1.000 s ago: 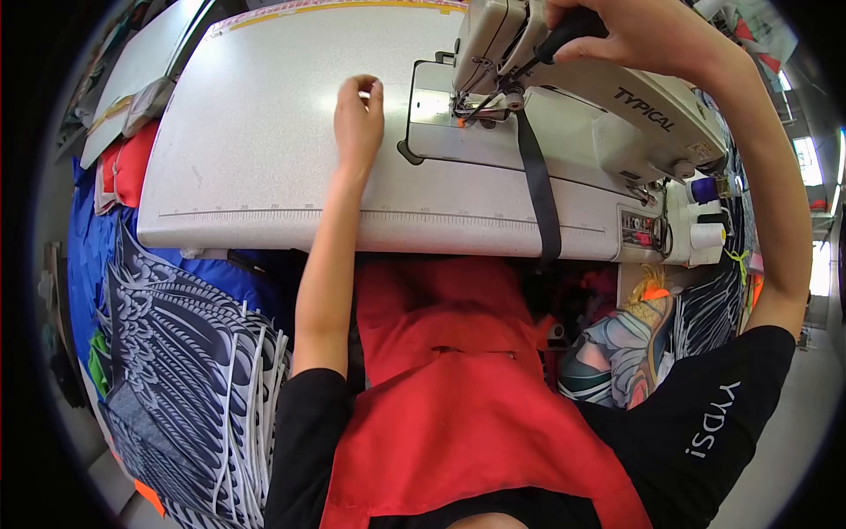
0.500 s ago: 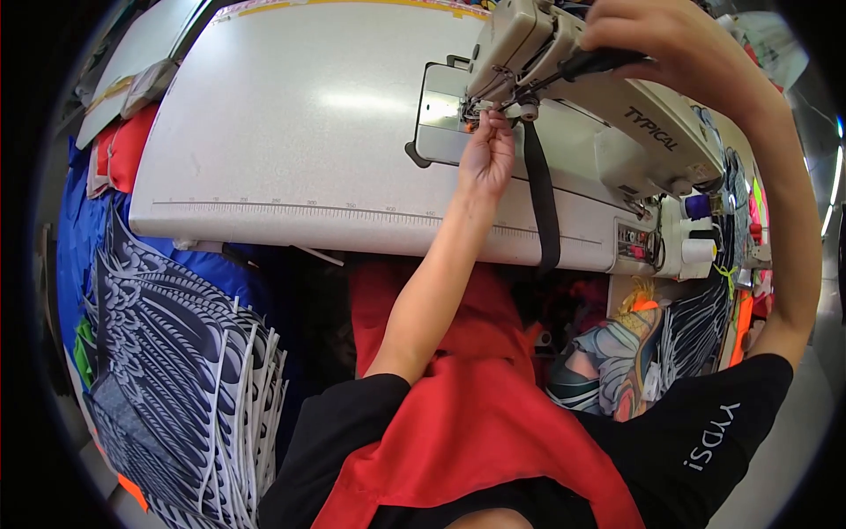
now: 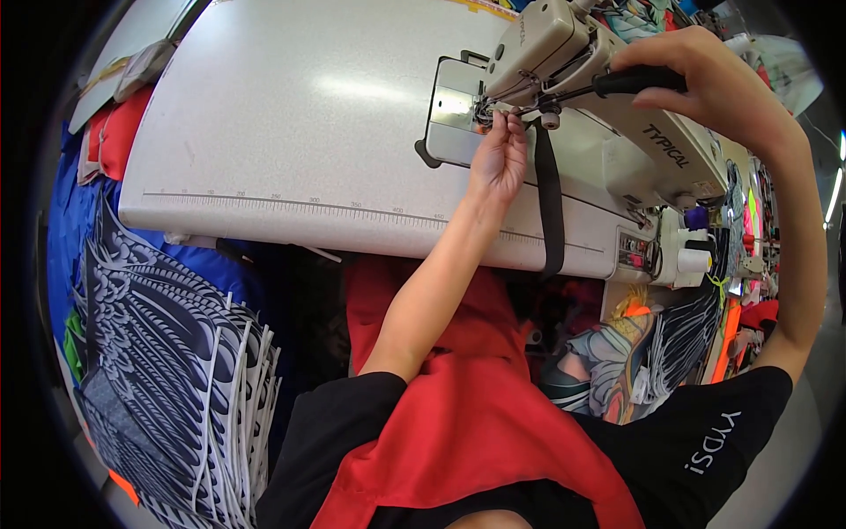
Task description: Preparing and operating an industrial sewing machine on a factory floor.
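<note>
My right hand (image 3: 718, 75) holds the black handle of a screwdriver (image 3: 630, 82) between fingers and thumb, with the arm arched up round the right side. Its thin shaft slants down left toward the needle and presser-foot area of a beige sewing machine (image 3: 639, 137). Beside that spot, my left hand (image 3: 500, 163) is palm up, its fingertips pinched together close to the screwdriver's tip. Whatever lies between those fingertips is too small to make out. A black strap (image 3: 549, 207) hangs from near the machine's foot over the table's front edge.
The white machine table (image 3: 291, 132) has a printed ruler along its front edge. Patterned fabric pieces with white strips (image 3: 167, 353) are piled at left, over blue cloth. More printed fabric (image 3: 608, 361) lies at lower right. A white thread spool (image 3: 693, 261) sits by the machine's right end.
The view has shifted slightly, so the machine sits farther right. My right hand has changed its hold on the screwdriver, and more of the handle shows. My left fingertips stay by the presser foot.
</note>
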`<move>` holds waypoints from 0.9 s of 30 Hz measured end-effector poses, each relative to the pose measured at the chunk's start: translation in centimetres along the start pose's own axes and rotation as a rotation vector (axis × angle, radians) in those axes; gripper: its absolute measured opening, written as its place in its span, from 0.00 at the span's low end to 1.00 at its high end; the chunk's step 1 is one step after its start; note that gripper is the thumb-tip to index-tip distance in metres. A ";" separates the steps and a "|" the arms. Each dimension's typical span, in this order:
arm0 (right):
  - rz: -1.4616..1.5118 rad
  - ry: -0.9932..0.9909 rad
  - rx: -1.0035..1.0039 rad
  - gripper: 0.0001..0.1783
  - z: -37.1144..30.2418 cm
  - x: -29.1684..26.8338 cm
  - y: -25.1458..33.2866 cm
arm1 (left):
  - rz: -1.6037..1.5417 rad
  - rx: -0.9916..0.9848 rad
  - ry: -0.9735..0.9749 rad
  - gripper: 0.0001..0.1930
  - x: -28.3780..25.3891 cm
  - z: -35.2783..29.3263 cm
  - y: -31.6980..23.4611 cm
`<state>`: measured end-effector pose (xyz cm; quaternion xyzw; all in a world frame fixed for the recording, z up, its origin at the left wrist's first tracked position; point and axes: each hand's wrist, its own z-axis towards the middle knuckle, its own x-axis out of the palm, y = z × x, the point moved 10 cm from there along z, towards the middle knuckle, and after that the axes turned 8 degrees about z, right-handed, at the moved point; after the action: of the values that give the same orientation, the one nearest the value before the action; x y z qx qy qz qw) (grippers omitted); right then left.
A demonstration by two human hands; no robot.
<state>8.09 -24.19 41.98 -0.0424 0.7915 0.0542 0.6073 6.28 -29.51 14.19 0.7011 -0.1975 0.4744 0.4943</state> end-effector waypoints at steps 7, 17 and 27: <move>-0.208 0.028 -0.065 0.17 0.3 0.3 1.0 | 0.018 0.016 0.050 0.09 0.1 -0.2 -0.1; -0.337 -0.004 -0.077 0.17 -0.2 0.3 1.8 | 0.075 0.039 0.074 0.08 0.2 -0.1 -0.2; -0.314 -0.099 -0.111 0.18 -0.2 0.4 2.2 | 0.069 0.031 0.060 0.09 0.2 0.0 -0.2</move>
<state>7.47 -22.06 41.75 -0.1959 0.7400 0.0044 0.6434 6.55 -29.39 14.24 0.6871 -0.1995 0.5149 0.4722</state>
